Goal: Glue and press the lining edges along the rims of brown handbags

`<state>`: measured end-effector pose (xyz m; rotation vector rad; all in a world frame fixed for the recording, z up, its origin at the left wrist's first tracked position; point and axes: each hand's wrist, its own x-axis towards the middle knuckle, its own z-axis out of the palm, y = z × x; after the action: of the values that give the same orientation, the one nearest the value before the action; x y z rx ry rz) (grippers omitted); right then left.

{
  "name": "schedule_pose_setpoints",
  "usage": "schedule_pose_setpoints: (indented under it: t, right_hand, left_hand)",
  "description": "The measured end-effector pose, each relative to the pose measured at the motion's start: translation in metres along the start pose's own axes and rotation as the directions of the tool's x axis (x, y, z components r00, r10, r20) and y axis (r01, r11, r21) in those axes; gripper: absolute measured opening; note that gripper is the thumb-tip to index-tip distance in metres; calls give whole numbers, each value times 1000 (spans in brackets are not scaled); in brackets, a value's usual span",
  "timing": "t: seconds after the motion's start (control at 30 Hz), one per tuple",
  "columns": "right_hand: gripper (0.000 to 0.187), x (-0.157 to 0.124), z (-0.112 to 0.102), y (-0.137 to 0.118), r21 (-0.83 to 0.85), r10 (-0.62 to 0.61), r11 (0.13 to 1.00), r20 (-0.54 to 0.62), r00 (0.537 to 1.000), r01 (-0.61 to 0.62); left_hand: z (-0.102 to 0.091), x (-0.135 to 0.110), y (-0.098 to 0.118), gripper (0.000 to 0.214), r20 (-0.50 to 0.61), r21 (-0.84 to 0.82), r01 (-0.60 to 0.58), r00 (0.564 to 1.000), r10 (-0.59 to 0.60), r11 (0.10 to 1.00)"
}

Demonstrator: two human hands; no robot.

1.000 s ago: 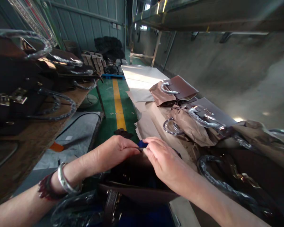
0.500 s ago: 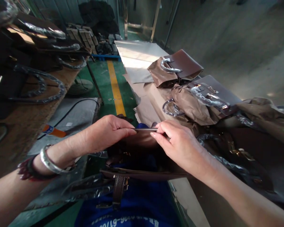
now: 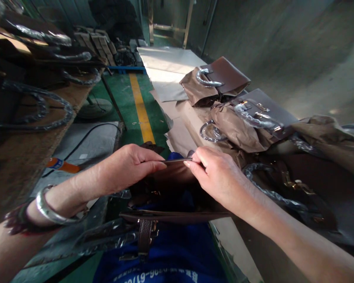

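I look first at the left hand [image 3: 129, 167]. Its fingers are curled and the thumb presses against them, so it pinches the left end of a thin edge [image 3: 177, 160]. The right hand [image 3: 221, 179] does the same at the other end, with thumb and forefinger closed on it and the other fingers folded loosely behind.

As far as I can judge, this thin edge is the far upper rim of the open brown handbag [image 3: 177, 216], which sits in front of the body on a blue garment [image 3: 171, 259]. The edge lies between the two hands. Its long axis goes from left to right, nearly level, just beyond the mouth of the bag. Only a short piece of it shows between the fingertips. Both hands are equally near to it, and neither one is free.

The near rim of the bag is below the hands, and a strap with buckle [image 3: 143, 236] hangs over it. On the left wrist I see a silver bangle [image 3: 45, 206]. To the right of the right hand, the plastic-wrapped handle [image 3: 268, 190] of another dark bag lies near, not touching.

Further out on the table [image 3: 165, 59] lies a nearer paper-wrapped handbag [image 3: 253, 118], and a farther paper-wrapped handbag [image 3: 224, 76] behind it. A yellow floor line [image 3: 140, 106] runs between this table and a wooden bench [image 3: 20, 157] on the left.
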<state>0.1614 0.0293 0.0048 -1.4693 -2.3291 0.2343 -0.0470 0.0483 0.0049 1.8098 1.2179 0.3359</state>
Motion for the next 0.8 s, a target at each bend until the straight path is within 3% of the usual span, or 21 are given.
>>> schedule_pose_setpoints:
  t: [0.17,0.33,0.4,0.5,0.57,0.67,0.8]
  right_hand:
    - [15,2,1,0,-2,4,1000,1,1000,-4]
    - [17,1,-1,-2,37,14,999,23,1000,-15]
    - [16,1,-1,-3,43,13,999,25,1000,-14]
    - [14,-1,1,-2,57,15,998,35,999,-17]
    - [13,-2,2,1,80,40,996,53,998,-45]
    - [11,-7,1,5,114,34,993,56,998,-40]
    - [15,-18,-3,10,73,-86,993,-72,994,91]
  left_hand:
    - [0,-6,5,29,22,16,55,998,-55,998]
    - [-10,4,19,35,253,19,70,965,-73,997]
    - [-12,15,24,39,311,9,31,950,-32,999]
    - [-7,33,28,30,382,53,-117,920,88,992]
    - [-1,41,29,27,373,75,-179,917,139,981]
    - [7,43,29,25,323,45,-149,938,127,988]
    - [9,40,27,27,282,16,-122,953,113,992]
